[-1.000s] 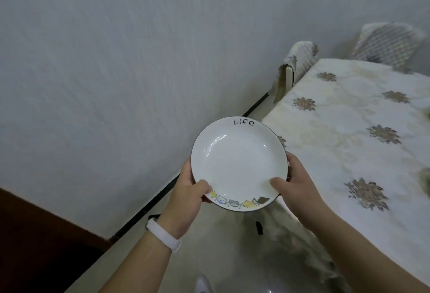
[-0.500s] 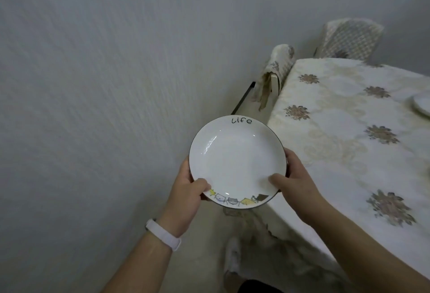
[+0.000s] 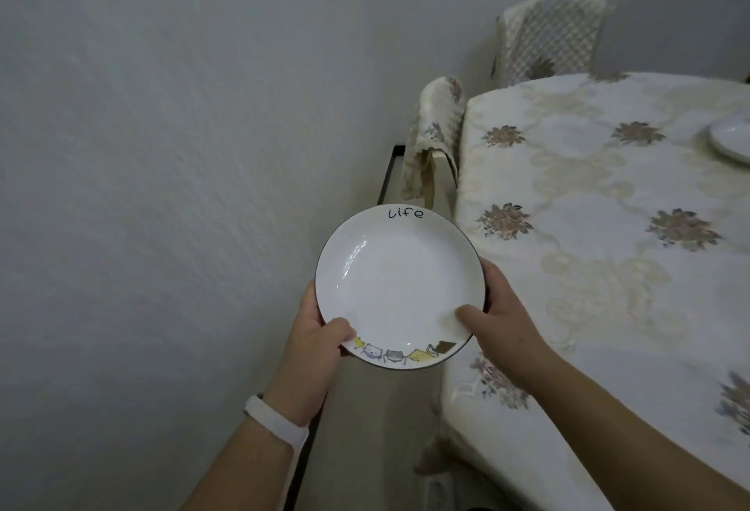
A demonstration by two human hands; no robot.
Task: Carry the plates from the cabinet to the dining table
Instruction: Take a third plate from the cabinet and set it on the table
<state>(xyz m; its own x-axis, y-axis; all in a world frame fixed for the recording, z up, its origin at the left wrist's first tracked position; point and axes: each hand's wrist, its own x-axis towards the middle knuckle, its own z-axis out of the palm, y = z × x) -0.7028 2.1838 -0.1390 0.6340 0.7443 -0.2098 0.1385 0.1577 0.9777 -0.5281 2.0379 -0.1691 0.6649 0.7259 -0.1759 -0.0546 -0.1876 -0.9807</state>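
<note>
White glaze covered the shallow round ceramic plate [image 3: 399, 287], which had a thin dark rim, the word "Life" handwritten at its far edge and a row of small cartoon figures in yellow, blue, grey and brown along its near edge. It was held in the air, roughly level, over the strip of pale floor [image 3: 365, 429] between the grey textured wall [image 3: 162, 145] and the dining table [image 3: 588, 307]. In the head view its right edge overlapped the table's left side.

The left hand [image 3: 314, 352] gripped the plate's lower-left rim, with the left thumb [image 3: 341, 330] curled over the top and the fingers hidden beneath. The right hand [image 3: 503, 328] gripped the lower-right rim the same way, with the right thumb [image 3: 470, 316] pressed on the inner slope. A white wristband [image 3: 276, 419] circled the left wrist.

The table wore a cream embroidered tablecloth [image 3: 568, 170] with brownish flower motifs, draped over its edges. On it, cut off by the right border of the view, lay a second white plate [image 3: 732, 141], well apart from the held one.

Two fabric-covered chairs stood near the table's far-left corner: a floral-covered chair [image 3: 436, 125] beside the wall and a lattice-covered chair [image 3: 552, 36] farther back. A black skirting strip [image 3: 387, 174] ran along the foot of the wall.
</note>
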